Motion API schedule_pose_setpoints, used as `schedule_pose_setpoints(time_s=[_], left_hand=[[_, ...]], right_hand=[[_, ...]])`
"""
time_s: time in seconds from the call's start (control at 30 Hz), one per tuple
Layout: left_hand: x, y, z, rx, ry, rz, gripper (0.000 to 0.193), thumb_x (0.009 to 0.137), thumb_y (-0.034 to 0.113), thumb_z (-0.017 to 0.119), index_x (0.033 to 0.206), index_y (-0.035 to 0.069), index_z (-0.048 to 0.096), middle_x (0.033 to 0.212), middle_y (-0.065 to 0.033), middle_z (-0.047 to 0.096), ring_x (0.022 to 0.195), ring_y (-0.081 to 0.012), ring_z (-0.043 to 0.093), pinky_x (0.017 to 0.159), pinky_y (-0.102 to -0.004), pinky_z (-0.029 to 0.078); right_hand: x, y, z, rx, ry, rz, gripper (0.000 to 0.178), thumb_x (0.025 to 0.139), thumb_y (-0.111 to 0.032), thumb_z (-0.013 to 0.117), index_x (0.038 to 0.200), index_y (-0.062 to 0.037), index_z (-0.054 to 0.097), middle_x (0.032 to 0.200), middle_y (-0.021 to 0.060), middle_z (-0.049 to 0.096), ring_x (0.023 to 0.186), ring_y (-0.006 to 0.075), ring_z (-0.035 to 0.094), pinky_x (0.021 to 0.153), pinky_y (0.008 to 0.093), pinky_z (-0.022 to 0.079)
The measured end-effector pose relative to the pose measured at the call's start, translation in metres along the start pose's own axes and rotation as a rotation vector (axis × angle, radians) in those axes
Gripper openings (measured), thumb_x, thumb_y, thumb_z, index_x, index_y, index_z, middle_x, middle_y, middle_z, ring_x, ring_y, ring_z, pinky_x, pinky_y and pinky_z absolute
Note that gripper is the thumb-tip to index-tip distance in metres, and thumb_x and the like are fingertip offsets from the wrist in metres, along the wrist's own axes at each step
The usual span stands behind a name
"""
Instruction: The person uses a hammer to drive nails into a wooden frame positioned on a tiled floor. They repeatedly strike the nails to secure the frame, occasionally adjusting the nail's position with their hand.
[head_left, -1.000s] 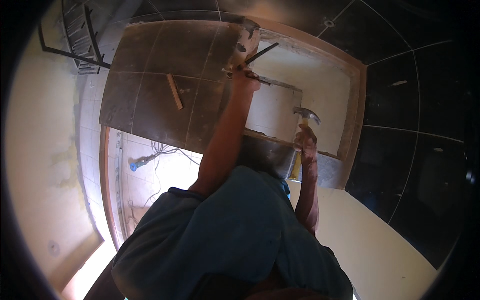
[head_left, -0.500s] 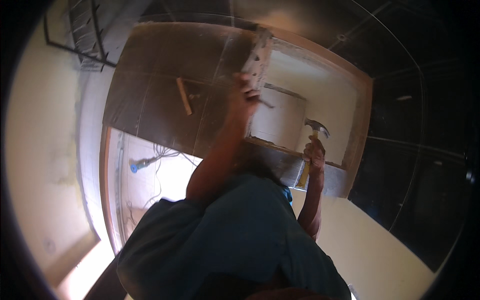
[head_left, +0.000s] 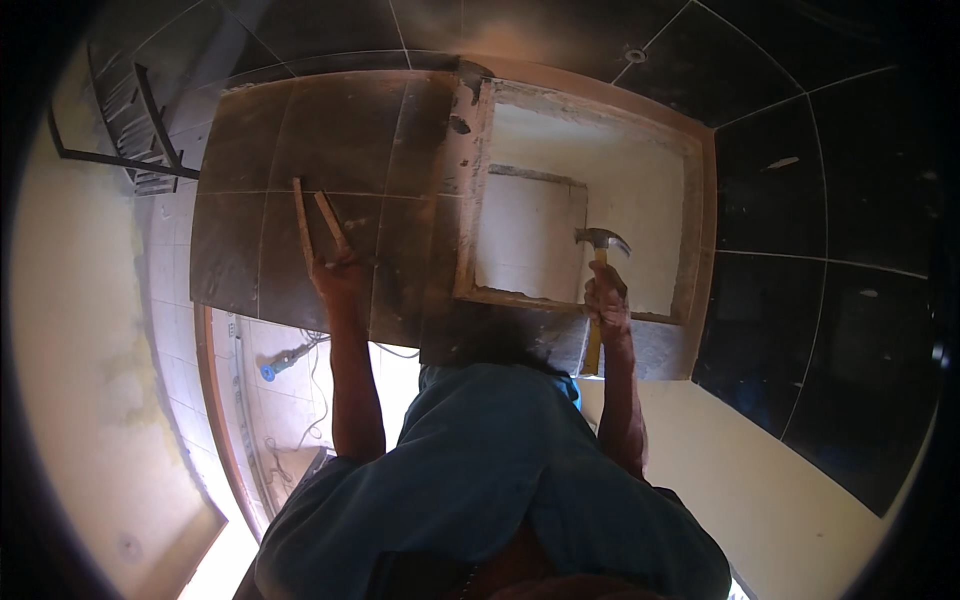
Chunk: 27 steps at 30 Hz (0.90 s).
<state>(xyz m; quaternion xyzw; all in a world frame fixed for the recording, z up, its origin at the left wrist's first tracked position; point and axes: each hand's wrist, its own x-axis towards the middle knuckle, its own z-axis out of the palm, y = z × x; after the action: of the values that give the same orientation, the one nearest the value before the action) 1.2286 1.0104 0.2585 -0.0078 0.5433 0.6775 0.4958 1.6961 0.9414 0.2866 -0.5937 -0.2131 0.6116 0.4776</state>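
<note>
Hands (head_left: 607, 294) hide the middle of the hammer (head_left: 603, 239) and near ends of the wooden strips (head_left: 303, 220)

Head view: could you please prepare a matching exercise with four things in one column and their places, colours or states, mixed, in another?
Column one
1. Hammer
2. Two thin strips
3. Rectangular opening
4. Shirt

Column two
A. Pale inside, with a rough rim
B. Blue-green, low in the picture
C. Gripped in the right hand
D. Over the dark tiled surface, at the left hand

Right pairs: 1-C, 2-D, 3-A, 4-B
</note>
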Motion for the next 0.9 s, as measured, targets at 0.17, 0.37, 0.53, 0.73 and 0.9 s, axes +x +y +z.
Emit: schedule_pose_setpoints(time_s=[0.17, 0.37, 0.53, 0.73, 0.9], left_hand=[[-0.058, -0.039, 0.104, 0.004, -0.315, -0.091, 0.026, 0.105, 0.026, 0.052, 0.117, 0.005, 0.062, 0.097, -0.0037, 0.060, 0.074, -0.0121, 0.057, 0.060, -0.0249, 0.049], [-0.092, -0.096, 0.252, 0.070, -0.650, -0.325, 0.030, 0.110, 0.026, 0.048, 0.130, 0.004, 0.049, 0.112, -0.0145, 0.067, 0.099, -0.0262, 0.070, 0.087, -0.0399, 0.060], [-0.050, -0.139, 0.302, 0.305, -0.666, -0.346, 0.038, 0.109, 0.029, 0.050, 0.134, 0.001, 0.042, 0.124, -0.0249, 0.067, 0.111, -0.0355, 0.070, 0.092, -0.0460, 0.062], [-0.014, -0.157, 0.331, 0.339, -0.610, -0.293, 0.031, 0.111, 0.027, 0.042, 0.132, 0.003, 0.037, 0.118, -0.0213, 0.068, 0.101, -0.0340, 0.073, 0.086, -0.0493, 0.063], [0.001, -0.158, 0.337, 0.309, -0.543, -0.312, 0.031, 0.111, 0.022, 0.044, 0.129, -0.003, 0.042, 0.118, -0.0235, 0.067, 0.106, -0.0368, 0.072, 0.087, -0.0480, 0.066]], right_hand=[[0.002, -0.009, 0.007, -0.052, 0.028, 0.087, 0.037, 0.099, -0.040, 0.067, 0.121, -0.0122, 0.059, 0.071, -0.0060, 0.043, 0.049, 0.0024, 0.036, 0.042, 0.0219, 0.031], [0.001, -0.034, 0.033, 0.074, 0.092, 0.093, 0.033, 0.101, -0.037, 0.066, 0.122, -0.0131, 0.058, 0.071, -0.0062, 0.044, 0.048, 0.0011, 0.035, 0.041, 0.0200, 0.029], [0.022, -0.055, 0.047, 0.111, 0.079, 0.027, 0.029, 0.100, -0.037, 0.068, 0.116, -0.0153, 0.059, 0.069, -0.0070, 0.046, 0.047, 0.0016, 0.036, 0.039, 0.0201, 0.029], [0.044, -0.050, 0.043, 0.192, 0.069, 0.097, 0.031, 0.098, -0.038, 0.071, 0.118, -0.0161, 0.060, 0.069, -0.0071, 0.047, 0.047, 0.0021, 0.036, 0.040, 0.0203, 0.029], [0.051, -0.046, 0.046, 0.213, 0.051, 0.150, 0.032, 0.100, -0.034, 0.069, 0.124, -0.0142, 0.060, 0.072, -0.0060, 0.047, 0.046, 0.0013, 0.036, 0.037, 0.0186, 0.029]])
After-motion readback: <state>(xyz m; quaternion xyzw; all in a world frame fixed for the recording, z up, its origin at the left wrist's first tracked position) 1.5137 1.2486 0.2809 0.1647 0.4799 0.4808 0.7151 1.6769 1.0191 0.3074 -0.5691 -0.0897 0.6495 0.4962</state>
